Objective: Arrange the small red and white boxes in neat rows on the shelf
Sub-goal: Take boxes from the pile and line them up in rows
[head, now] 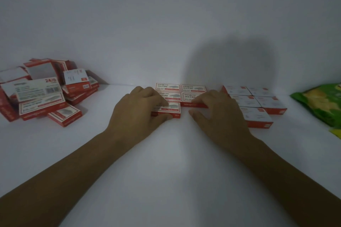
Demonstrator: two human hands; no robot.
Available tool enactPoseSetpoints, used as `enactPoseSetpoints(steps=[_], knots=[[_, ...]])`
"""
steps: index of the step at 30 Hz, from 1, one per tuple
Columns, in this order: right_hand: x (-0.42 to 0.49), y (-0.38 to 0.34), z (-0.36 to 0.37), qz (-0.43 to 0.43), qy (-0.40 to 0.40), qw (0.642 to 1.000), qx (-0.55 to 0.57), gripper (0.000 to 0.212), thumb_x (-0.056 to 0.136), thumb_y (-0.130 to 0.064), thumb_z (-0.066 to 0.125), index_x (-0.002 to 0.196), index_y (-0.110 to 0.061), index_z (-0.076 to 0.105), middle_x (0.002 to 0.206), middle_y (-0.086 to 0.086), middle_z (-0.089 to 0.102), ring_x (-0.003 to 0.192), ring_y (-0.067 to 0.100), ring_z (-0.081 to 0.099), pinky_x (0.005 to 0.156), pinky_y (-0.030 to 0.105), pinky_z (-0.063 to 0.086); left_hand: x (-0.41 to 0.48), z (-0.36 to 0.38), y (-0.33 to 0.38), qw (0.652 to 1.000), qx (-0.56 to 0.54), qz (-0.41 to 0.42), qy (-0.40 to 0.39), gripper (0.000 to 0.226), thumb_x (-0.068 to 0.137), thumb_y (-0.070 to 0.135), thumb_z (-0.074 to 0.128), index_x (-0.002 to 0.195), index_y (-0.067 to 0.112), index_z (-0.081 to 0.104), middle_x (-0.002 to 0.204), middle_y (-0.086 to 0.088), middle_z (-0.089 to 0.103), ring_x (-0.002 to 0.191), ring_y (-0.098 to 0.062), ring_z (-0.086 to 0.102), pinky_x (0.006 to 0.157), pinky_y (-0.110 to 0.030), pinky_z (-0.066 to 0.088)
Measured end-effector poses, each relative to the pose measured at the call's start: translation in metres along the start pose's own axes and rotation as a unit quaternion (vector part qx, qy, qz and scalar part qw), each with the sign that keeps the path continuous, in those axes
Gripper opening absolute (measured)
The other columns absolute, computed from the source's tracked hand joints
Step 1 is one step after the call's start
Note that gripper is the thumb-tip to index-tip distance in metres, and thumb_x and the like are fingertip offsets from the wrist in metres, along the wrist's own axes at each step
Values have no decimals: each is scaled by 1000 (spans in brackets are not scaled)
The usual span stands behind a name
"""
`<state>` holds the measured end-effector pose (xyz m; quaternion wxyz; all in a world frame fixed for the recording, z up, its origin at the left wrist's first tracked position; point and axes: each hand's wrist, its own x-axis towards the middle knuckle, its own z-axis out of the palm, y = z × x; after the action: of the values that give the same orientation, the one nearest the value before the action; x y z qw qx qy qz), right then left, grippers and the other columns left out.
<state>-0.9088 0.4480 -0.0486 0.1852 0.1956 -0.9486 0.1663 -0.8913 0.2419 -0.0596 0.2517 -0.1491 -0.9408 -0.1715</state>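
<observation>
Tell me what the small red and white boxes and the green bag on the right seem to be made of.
Boxes: probably thin printed cardboard, matte, judging by crisp folded edges and printed labels. Green bag: likely glossy plastic film, crinkled with shiny highlights.

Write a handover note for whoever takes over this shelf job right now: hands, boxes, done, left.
Left hand pinches the front box of the middle block.
Right hand: fingers touch the second-row box, thumb free.
Done: middle block and right block, five boxes visible in each.
Left: the loose pile at the left, starting with the open front-row spots.
</observation>
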Motion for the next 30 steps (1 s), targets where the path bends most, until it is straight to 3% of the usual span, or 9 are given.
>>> enactPoseSetpoints(steps=[10,15,23,30], knots=[[-2,2,-3,-25,-23,999,3,30,87,-32,56,114,-19,58,119,-2,57,110,18,48,93,37,40,0,3,-1,1000,0,17,-22,35,78,41,55,105,25,70,115,5,65,103,-21,58,76,-33,47],[-1,3,-2,-22,-29,999,-6,32,89,-34,54,117,-20,56,123,-4,55,111,15,47,91,30,37,-1,0,2,1000,3,13,-22,35,78,41,53,105,25,68,113,8,66,103,-22,58,76,-35,48],[-2,-7,-14,-4,-45,999,6,35,88,-34,55,120,-19,54,123,0,58,111,19,52,97,33,36,-4,-6,4,999,0,-5,-43,58,82,51,51,132,20,47,132,1,53,118,-20,47,92,-33,40],[-1,-50,-30,-48,-76,996,0,34,88,-37,54,119,-22,54,121,-1,59,111,19,52,94,33,34,-24,-55,-14,995,57,1,-77,48,89,49,49,129,23,50,131,3,55,118,-19,50,93,-34,41]])
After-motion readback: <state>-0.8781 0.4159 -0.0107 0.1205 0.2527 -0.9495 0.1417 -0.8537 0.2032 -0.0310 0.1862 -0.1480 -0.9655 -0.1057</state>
